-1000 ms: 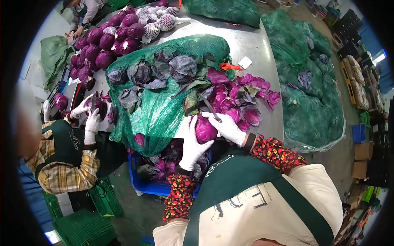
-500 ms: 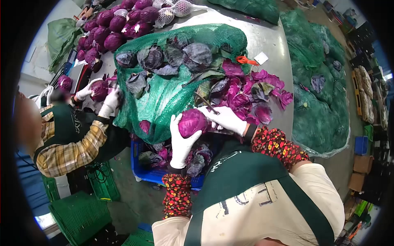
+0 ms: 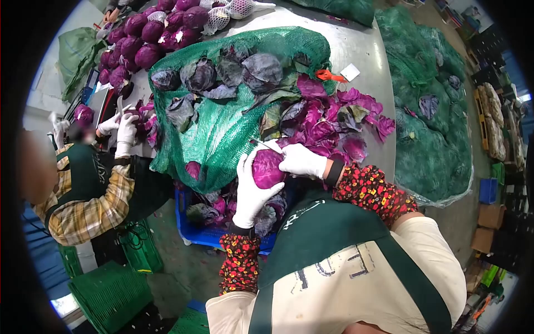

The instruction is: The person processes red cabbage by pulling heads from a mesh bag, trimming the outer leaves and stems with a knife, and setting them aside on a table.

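Observation:
My left hand [image 3: 250,192], in a white glove, is wrapped around a purple cabbage [image 3: 267,168] from the left and below. My right hand [image 3: 303,161], gloved too, is closed on a knife [image 3: 266,146] against the upper right of the cabbage. The knife's blade shows at the top of the cabbage; its handle is hidden in my fingers. Just beyond my hands lies a green mesh bag [image 3: 203,147] with several dark-leaved cabbages [image 3: 262,72] on it. Loose purple leaves [image 3: 320,131] are heaped past my right hand. Beneath my left hand stands a blue crate [image 3: 208,238] holding leaves.
On the left a co-worker in a plaid sleeve [image 3: 105,214] works with gloved hands [image 3: 125,131]. Trimmed cabbages [image 3: 147,53] are piled at the far left of the metal table [image 3: 378,72]. Full green mesh sacks [image 3: 434,145] stand to the right. Green crates [image 3: 111,298] sit lower left.
The knife has come down from above the leaves to the cabbage, and my right hand now touches it. My left hand has shifted slightly right. The co-worker's hands have moved left.

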Available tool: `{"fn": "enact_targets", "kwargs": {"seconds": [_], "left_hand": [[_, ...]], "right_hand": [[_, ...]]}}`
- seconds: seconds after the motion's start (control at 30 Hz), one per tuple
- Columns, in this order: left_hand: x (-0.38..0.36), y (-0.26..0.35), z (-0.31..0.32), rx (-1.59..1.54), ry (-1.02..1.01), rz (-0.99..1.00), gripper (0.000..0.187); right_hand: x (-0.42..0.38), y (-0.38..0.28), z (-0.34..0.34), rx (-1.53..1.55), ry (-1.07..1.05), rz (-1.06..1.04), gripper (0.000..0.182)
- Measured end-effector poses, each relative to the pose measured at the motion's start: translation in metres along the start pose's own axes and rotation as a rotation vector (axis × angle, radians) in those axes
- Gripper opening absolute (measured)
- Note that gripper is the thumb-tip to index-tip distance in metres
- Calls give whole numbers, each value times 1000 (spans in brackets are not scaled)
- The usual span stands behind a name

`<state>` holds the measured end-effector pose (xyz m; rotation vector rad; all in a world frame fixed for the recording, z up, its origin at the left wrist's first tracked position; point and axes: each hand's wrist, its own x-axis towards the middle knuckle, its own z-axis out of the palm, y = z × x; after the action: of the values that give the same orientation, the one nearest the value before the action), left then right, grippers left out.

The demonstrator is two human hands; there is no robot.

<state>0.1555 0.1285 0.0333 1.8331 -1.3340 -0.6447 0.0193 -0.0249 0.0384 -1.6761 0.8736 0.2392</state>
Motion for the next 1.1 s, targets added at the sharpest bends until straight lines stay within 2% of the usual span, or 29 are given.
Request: {"fn": "enact_targets", "kwargs": {"seconds": [0.07, 0.13, 0.17, 0.23, 0.3, 0.37, 0.43, 0.5, 0.53, 0.57, 0.63, 0.7, 0.77, 0.8, 0.83, 0.9, 0.97, 1.03, 1.1], "left_hand": [[1, -5, 1, -21, 4, 42, 102], [-2, -7, 1, -31, 26, 59, 100], [-6, -13, 3, -26, 25, 62, 100], [-13, -29, 5, -387, 111, -82, 97], [-22, -34, 2, -492, 118, -137, 97], [-33, -27, 2, -823, 56, -216, 99], [-38, -19, 6, -1074, 58, -203, 103], [-42, -11, 5, -1323, 8, -219, 106], [-48, -26, 10, -1407, 16, -271, 109], [-55, -37, 12, -1555, 23, -342, 108], [-51, -27, 1, -1602, 73, -296, 101], [-48, -25, -5, -1591, 134, -271, 100], [-46, -25, -11, -1579, 169, -259, 98], [-44, -25, -12, -1534, 155, -245, 97], [-42, -25, -14, -1488, 143, -230, 96], [-45, -33, -9, -1490, 200, -280, 95], [-47, -26, -7, -1395, 215, -303, 94], [-45, -16, -4, -1466, 176, -322, 93], [-40, -11, 1, -1531, 139, -333, 91]], "right_hand": [[-5, -3, 2, 15, 14, 34, 27], [3, 12, 14, 111, 128, -106, 21], [4, 20, 14, 115, 130, -110, 21], [2, 40, 9, 175, 178, -115, 26], [-7, 52, 1, 267, 70, -143, 41], [-19, 58, -7, 151, 117, -230, 39], [-38, 53, -25, 228, 144, -156, 38], [-42, 69, -47, -150, 394, -396, 37], [-46, 77, -62, -156, 392, -409, 37], [-50, 86, -78, -218, 521, -383, 38], [-53, 102, -111, -340, 772, -340, 42], [-51, 123, -136, -408, 930, -310, 48], [-36, 167, -155, -536, 943, 21, 56], [-13, 222, -166, -354, 833, 7, 64], [-25, 191, -146, -340, 828, 99, 68], [-11, 204, -116, -314, 871, -106, 63], [2, 196, -72, -296, 842, -201, 55], [-4, 152, -29, -279, 818, -247, 48], [-5, 116, 4, -304, 672, -311, 48]]}}
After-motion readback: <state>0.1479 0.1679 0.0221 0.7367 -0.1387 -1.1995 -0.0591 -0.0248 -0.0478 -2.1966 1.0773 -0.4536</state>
